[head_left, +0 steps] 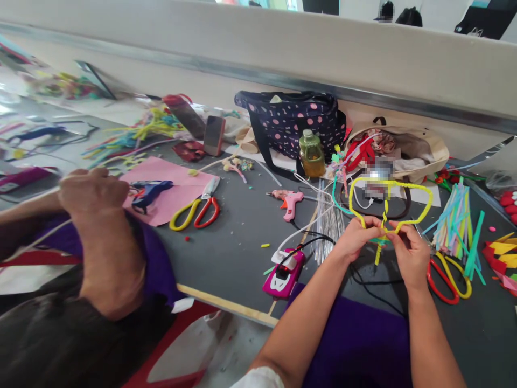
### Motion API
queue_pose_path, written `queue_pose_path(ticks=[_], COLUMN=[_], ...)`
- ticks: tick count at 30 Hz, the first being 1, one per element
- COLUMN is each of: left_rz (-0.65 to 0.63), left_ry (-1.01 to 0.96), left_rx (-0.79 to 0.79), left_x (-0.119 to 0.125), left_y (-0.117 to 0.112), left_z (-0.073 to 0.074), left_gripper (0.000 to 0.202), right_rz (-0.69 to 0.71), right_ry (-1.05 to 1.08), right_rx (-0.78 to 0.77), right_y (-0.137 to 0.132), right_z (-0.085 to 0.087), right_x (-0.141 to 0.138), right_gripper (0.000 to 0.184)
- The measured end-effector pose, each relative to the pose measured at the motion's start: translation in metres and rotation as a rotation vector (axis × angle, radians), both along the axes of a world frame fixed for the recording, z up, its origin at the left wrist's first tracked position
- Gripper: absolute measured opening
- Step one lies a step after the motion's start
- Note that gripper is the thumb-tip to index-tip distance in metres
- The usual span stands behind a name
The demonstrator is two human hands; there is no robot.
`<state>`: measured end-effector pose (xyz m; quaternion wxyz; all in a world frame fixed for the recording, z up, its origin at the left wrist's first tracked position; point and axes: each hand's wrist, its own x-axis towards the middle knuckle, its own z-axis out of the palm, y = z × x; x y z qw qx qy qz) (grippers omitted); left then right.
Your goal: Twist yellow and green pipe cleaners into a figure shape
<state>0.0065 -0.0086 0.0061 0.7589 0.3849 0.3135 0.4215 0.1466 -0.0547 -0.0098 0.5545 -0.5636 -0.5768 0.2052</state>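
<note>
Both of my hands pinch a yellow pipe cleaner (424,199) bent into two wide loops, like butterfly wings, with a twisted stem between them. My left hand (357,237) grips it at the lower left of the middle, and my right hand (410,253) closes on it from the right, fingertips nearly meeting. A short yellow end hangs below my fingers, with a bit of green beside it. To the right of my right hand lie scissors (444,277) with red and yellow handles. A bundle of pastel pipe cleaners (454,221) sits beyond them.
A pink glue gun (288,202) and a magenta power strip (285,275) with cords lie left of my arms. Behind stand a bottle (312,153), a dotted bag (283,121) and a beige tote (432,148). A co-worker's hand (95,188) is at the left, near pink paper (177,183).
</note>
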Motion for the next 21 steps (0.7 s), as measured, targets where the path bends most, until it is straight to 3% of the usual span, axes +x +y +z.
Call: queue_pose_path(ticks=[4, 9, 17, 21], left_rz=[0.015, -0.011, 0.012, 0.056], left_ry=[0.0, -0.021, -0.005, 0.029], left_rx=[0.023, 0.057, 0.038, -0.002], left_x=[0.002, 0.0022, 0.003, 0.0049], left_y=[0.0002, -0.0003, -0.0004, 0.0007], left_z=[-0.0045, -0.0061, -0.0034, -0.0071], left_gripper=[0.024, 0.024, 0.021, 0.021], right_rz=[0.029, 0.037, -0.019, -0.128], right_ry=[0.313, 0.546, 0.567, 0.385], right_rx=[-0.13, -0.157, -0.154, -0.058], right_y=[0.0031, 0.0061, 0.0088, 0.0075], right_z=[-0.0007, -0.0007, -0.001, -0.0018], right_x=[-0.0027, -0.0051, -0.0068, -0.0072], right_gripper=[0.024, 0.024, 0.031, 0.05])
